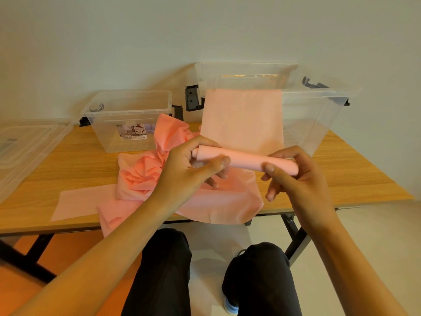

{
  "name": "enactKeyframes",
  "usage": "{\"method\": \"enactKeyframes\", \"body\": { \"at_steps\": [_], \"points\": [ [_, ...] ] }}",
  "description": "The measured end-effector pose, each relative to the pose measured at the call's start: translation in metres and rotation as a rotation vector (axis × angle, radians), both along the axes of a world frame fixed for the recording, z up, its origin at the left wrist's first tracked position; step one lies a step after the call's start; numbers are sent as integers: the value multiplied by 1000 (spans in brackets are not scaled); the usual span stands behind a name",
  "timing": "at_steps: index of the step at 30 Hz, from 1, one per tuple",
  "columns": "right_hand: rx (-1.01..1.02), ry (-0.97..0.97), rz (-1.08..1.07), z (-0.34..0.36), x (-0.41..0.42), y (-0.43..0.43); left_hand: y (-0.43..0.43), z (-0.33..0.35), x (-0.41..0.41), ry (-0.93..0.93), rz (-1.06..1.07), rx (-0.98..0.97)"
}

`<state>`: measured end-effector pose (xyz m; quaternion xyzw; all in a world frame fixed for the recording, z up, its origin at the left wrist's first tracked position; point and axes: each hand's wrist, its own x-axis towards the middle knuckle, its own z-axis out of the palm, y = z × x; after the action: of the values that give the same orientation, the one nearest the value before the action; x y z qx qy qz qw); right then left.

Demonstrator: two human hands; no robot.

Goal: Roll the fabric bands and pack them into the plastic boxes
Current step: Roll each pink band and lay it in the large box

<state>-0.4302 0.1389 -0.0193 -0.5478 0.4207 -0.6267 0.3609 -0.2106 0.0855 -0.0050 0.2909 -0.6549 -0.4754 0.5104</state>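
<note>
A pink fabric band (242, 120) hangs over the front rim of the large clear plastic box (319, 115) at the right. Its lower end is wound into a tight roll (245, 159) held above the table. My left hand (193, 165) grips the roll's left end with fingers and thumb curled round it. My right hand (293, 172) grips the right end the same way. A heap of crumpled pink bands (145, 176) lies on the table under my left hand. The smaller clear box (127, 117) stands at the back left, with a labelled front and something pale purple inside.
The wooden table (79, 160) has its front edge close to my knees. Clear box lids (27, 142) lie at the far left. Flat pink bands (218, 208) spill over the front edge. A pale wall stands right behind the boxes.
</note>
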Motion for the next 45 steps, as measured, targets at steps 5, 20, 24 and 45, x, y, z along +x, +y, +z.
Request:
{"method": "enactKeyframes", "body": {
  "at_steps": [5, 20, 24, 45],
  "points": [
    [8, -12, -20, 3, -2, 1, 0, 1, 3, -30, -32, -15],
    [12, 6, -38, 0, -6, 4, -2, -3, 0, -49, -51, 2],
    [37, 15, -38, 0, -5, 2, -4, -4, 1, -37, -28, 6],
    [62, 29, 21, -1, -5, 8, 6, -10, -1, -57, 16, 35]
  ]
}}
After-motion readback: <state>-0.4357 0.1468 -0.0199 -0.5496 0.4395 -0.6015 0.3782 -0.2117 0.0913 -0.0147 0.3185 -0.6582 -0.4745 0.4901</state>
